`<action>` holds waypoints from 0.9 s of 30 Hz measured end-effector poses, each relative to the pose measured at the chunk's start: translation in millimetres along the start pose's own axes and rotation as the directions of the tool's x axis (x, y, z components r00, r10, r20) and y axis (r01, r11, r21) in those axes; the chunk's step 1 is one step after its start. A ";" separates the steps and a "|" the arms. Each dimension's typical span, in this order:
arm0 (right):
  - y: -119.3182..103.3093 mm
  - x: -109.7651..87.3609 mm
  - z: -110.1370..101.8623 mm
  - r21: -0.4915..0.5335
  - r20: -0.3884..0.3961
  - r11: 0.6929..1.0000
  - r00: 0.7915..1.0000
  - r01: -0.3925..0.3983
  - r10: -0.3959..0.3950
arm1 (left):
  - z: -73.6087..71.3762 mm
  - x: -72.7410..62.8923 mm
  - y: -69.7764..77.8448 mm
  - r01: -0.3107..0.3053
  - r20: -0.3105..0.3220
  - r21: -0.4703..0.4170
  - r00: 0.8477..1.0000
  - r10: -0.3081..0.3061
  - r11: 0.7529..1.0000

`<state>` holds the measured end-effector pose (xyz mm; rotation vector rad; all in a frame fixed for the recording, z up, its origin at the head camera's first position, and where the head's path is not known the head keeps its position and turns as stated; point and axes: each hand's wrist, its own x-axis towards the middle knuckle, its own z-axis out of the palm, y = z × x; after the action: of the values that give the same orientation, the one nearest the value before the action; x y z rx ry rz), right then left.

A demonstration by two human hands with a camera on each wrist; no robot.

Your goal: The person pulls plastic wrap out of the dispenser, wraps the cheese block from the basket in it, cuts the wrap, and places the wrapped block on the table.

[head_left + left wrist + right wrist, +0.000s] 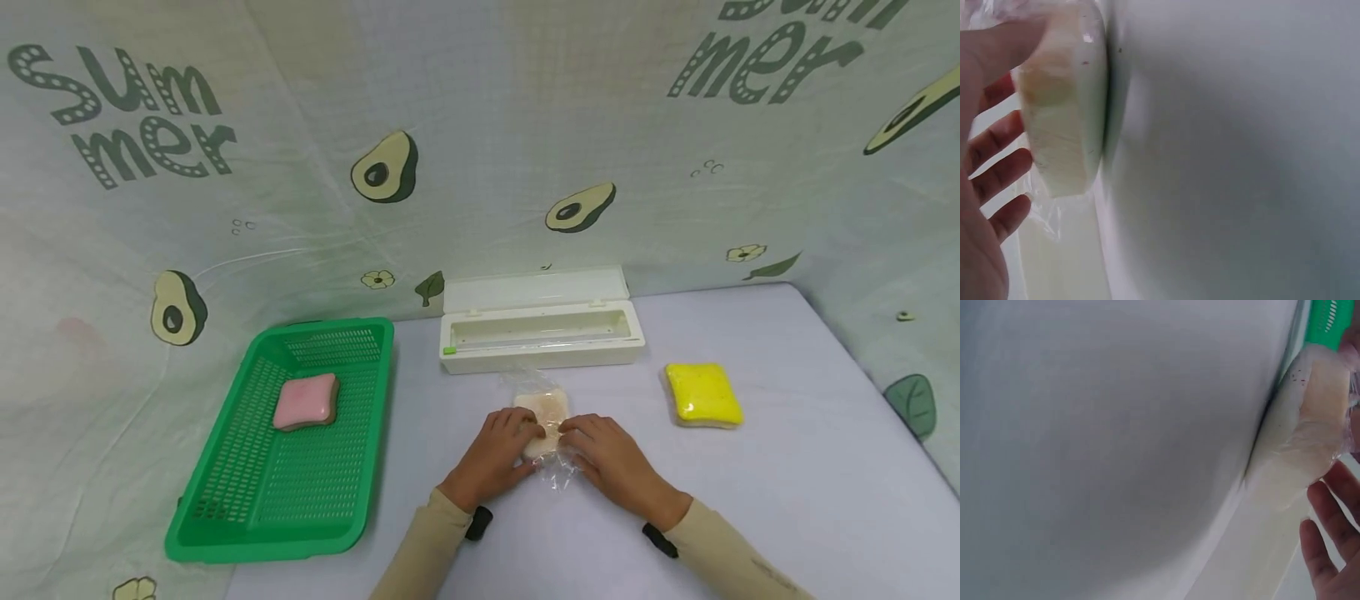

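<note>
Both hands work at a cream, pillow-shaped sponge-like block (551,410) partly covered by clear plastic film (557,475). It lies on the table in front of me, with film sticking out at its far and near ends. My left hand (491,454) is at its left side. In the left wrist view its thumb (1007,47) lies against the wrapped block (1063,106), the other fingers spread and loosely bent beside it. From the right, my right hand (618,467) touches the block's edge. The right wrist view shows loosely extended fingers (1335,519) beside the film-covered block (1310,425).
A long white box (540,358) with its lid raised stands behind the block. To the left is a green basket (363,467) holding a pink sponge-like block (306,402). A yellow block (703,394) lies at the right. Patterned cloth (480,125) hangs behind the table.
</note>
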<state>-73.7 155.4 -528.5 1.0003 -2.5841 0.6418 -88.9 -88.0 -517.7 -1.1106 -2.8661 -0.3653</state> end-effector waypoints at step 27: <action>-13.5 33.8 2.6 0.180 -0.038 0.882 0.893 -0.436 0.449 | 16.7 6.1 19.8 0.277 -0.192 -0.365 0.912 -0.363 0.889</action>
<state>-88.8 126.2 -512.5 0.4008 -2.7380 1.0028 -79.6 -65.9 -529.1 -0.5462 -2.8081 -0.9636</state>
